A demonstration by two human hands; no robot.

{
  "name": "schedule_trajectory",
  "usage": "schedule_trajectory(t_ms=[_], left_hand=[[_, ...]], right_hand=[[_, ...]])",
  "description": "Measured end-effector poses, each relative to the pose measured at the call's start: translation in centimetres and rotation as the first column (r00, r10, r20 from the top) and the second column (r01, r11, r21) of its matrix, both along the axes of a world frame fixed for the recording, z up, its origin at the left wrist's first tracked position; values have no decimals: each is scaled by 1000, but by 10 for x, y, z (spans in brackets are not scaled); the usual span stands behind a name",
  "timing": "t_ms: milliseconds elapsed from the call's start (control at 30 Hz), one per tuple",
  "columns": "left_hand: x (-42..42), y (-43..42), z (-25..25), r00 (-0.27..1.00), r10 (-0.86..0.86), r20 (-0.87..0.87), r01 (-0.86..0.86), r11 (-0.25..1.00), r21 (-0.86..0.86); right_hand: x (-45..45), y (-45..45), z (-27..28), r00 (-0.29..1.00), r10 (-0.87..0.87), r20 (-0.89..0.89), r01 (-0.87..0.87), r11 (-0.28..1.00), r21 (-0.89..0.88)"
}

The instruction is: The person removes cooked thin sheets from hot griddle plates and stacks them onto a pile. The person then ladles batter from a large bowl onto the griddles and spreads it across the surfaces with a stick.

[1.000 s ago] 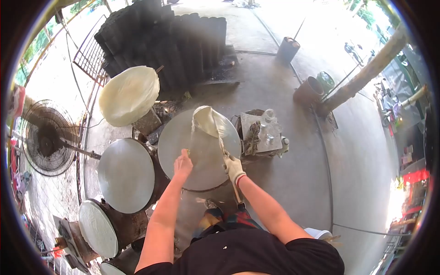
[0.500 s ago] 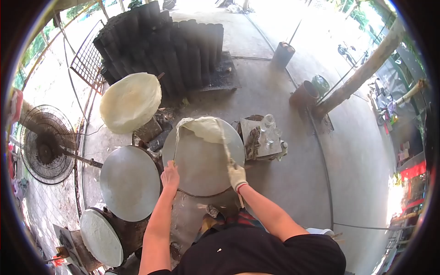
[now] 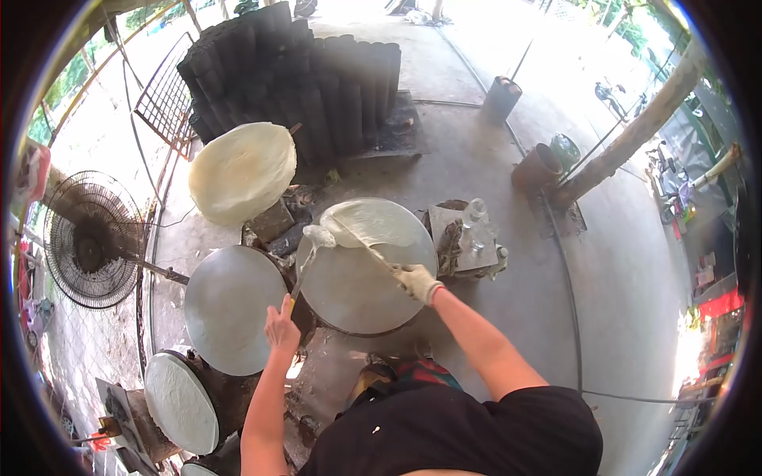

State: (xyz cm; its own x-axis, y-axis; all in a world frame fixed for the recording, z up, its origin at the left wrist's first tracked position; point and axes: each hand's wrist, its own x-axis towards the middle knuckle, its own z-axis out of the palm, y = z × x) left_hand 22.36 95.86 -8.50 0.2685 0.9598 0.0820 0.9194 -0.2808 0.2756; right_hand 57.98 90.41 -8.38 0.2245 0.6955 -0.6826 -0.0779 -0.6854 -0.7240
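Observation:
A large round grey plate [image 3: 361, 293] lies in front of me, with a thin whitish sheet [image 3: 373, 222] spread over its far part. My right hand [image 3: 416, 283], in a pale glove, is closed round a long thin stick [image 3: 357, 236] that reaches over the sheet. My bare left hand [image 3: 282, 324] grips a thin tool with a yellowish handle [image 3: 296, 290]. A clump of white, dough-like material [image 3: 319, 236] sits at that tool's far end, by the plate's left edge.
Two round plates [image 3: 237, 309] [image 3: 181, 403] stand at the left, below a raised pale disc [image 3: 242, 173]. Farther left is a fan [image 3: 91, 246]. Dark cylinders [image 3: 294, 87] are stacked behind. Glass jars [image 3: 476, 226] stand on a small stand at the right.
Both tools have swung left. My left hand has moved left and down, and the sheet's far part now lies on the plate. The white clump shows at the left tool's tip.

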Motion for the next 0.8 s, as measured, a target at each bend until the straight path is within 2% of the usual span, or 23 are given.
schedule_trajectory(t_ms=[33,67,133,233,333,367,467,500,533,600,633,667,767,800], left_hand=[[-11,-7,0,1000,-6,-5,6,1000,-11],[-21,-11,-2,1000,-7,-4,7,1000,-18],[-30,-22,2,1000,-6,7,6,999,-44],[-24,-45,19,999,10,40,-6,996,-86],[-34,-72,25,993,57,107,-46,994,-104],[-42,-84,26,986,79,150,-64,992,-106],[-46,-110,14,939,113,324,-93,993,-76],[-43,-116,7,912,100,397,-88,995,-49],[-40,-121,1,881,86,465,-86,996,-21],[-32,-133,-19,775,149,614,-132,989,-72],[-27,-138,-16,679,291,674,-142,953,-269],[-20,-145,-13,570,439,694,-124,881,-456],[11,-149,12,359,566,742,-85,812,-578],[22,-150,11,313,590,744,-94,799,-594]], right_hand=[[9,-9,-2,997,-18,78,11,996,86],[16,-13,-25,990,-120,76,105,977,185],[3,-3,-87,927,-277,254,180,920,347],[-25,22,-45,988,80,129,-101,980,171],[5,12,5,974,211,79,-212,977,2],[20,5,1,974,192,120,-200,978,55],[23,14,-57,987,-103,121,61,947,315],[17,25,-66,909,55,412,-188,939,289],[10,33,-52,935,162,314,-232,952,199],[-1,38,-6,938,336,80,-339,940,26],[13,35,-6,933,360,11,-360,933,-26],[28,29,-5,935,349,61,-349,937,-14],[63,39,-7,922,282,264,-297,955,18],[63,46,-28,895,311,320,-359,928,99]])
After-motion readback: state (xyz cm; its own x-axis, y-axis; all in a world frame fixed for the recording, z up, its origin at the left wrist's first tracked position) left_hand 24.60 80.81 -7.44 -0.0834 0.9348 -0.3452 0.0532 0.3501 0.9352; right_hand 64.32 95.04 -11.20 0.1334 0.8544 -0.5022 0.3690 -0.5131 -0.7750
